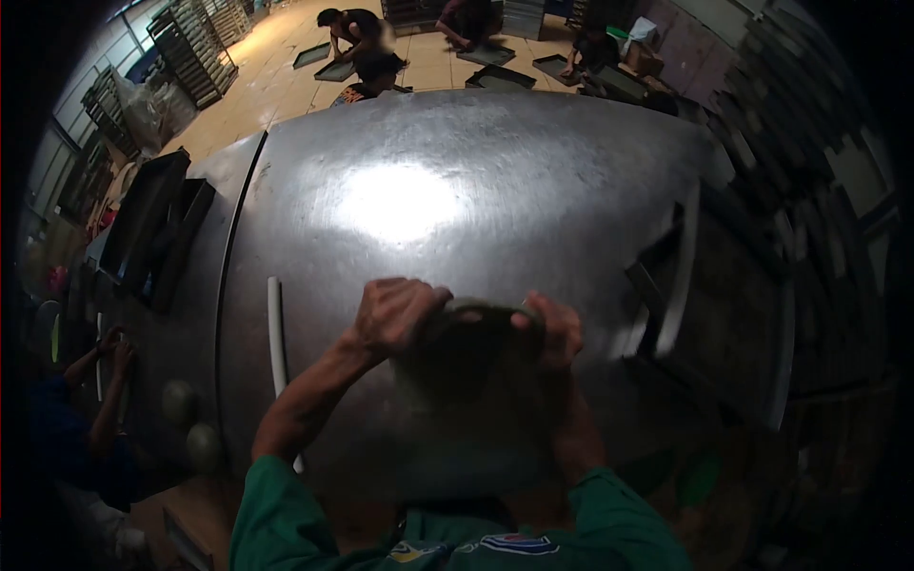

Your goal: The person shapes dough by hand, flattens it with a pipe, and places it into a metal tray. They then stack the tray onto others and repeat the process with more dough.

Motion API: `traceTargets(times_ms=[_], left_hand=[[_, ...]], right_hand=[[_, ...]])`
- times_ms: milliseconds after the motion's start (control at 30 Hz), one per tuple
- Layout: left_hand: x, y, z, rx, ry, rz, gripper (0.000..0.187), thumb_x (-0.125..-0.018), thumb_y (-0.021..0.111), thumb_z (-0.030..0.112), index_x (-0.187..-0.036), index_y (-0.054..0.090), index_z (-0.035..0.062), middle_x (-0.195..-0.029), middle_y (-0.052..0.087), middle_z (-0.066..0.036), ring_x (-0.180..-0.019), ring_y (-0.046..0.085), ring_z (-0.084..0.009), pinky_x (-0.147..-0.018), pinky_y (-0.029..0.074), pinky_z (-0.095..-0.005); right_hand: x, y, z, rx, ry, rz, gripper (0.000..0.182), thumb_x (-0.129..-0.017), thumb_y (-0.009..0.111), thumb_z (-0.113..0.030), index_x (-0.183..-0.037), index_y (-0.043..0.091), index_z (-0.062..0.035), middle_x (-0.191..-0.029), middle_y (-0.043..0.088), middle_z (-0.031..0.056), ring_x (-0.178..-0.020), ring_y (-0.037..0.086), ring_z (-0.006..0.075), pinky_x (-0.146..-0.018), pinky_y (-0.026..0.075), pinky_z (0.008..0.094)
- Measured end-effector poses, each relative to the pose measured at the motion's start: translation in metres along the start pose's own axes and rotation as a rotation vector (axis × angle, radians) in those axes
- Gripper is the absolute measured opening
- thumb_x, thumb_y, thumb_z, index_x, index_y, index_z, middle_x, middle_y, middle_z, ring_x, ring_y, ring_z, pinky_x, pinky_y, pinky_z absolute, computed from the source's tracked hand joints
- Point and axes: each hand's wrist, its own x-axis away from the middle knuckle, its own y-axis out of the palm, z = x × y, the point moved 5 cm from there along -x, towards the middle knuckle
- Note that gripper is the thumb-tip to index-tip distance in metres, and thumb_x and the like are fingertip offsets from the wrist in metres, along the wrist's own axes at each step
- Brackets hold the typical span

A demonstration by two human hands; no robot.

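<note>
Between my two hands hangs a grey-green slab of dough (466, 357), gripped by its far upper edge over the metal table (533, 171). My left hand (398, 312) is closed on the left end of that edge, knuckles up. At the right end, my right hand (554, 331) pinches it with the thumb on the near side. The slab's lower part is dark and smeared by motion. A white rod (276, 333), like a rolling pin, lies left of my left forearm and passes partly under it.
Dark trays (733, 314) and a pale bar (684, 271) lie on the right. Beyond a table seam at left are more trays (148, 214), two greenish balls (179, 402) and a co-worker's hands (116, 352). Several people crouch by floor trays (500, 78) behind the table.
</note>
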Motion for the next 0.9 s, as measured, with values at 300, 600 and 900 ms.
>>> traceTargets(times_ms=[300, 600, 900], left_hand=[[-0.186, -0.048, 0.084, -0.046, -0.167, -0.062, 0.034, -0.087, 0.067, 0.036, -0.08, 0.059, 0.0034, -0.058, 0.057, -0.015, -0.054, 0.062, -0.0323, -0.05, 0.047, -0.0394], [-0.394, 0.043, 0.15, 0.043, -0.042, 0.102, 0.047, -0.088, 0.059, 0.051, -0.103, 0.065, 0.0075, -0.072, 0.066, -0.017, -0.067, 0.066, -0.0312, -0.066, 0.05, -0.0432], [-0.483, 0.208, 0.202, 0.204, 0.04, 0.005, 0.044, -0.089, 0.058, 0.046, -0.099, 0.064, 0.0037, -0.072, 0.066, -0.02, -0.074, 0.066, -0.0388, -0.067, 0.051, -0.047]], right_hand=[[-0.166, -0.126, -0.025, 0.37, -0.186, 0.212, 0.025, -0.083, 0.073, -0.02, -0.1, 0.059, -0.0071, -0.067, 0.061, 0.0106, -0.052, 0.062, 0.0238, -0.039, 0.042, 0.0338], [-0.31, -0.308, 0.04, 0.835, -0.424, -0.021, 0.023, -0.089, 0.063, -0.033, -0.086, 0.059, -0.0103, -0.068, 0.065, 0.0121, -0.061, 0.066, 0.029, -0.046, 0.05, 0.0388], [-0.29, -0.442, 0.155, 0.974, -0.015, -0.142, 0.028, -0.09, 0.062, -0.033, -0.081, 0.061, -0.0066, -0.07, 0.065, 0.0153, -0.066, 0.066, 0.0337, -0.054, 0.052, 0.0415]])
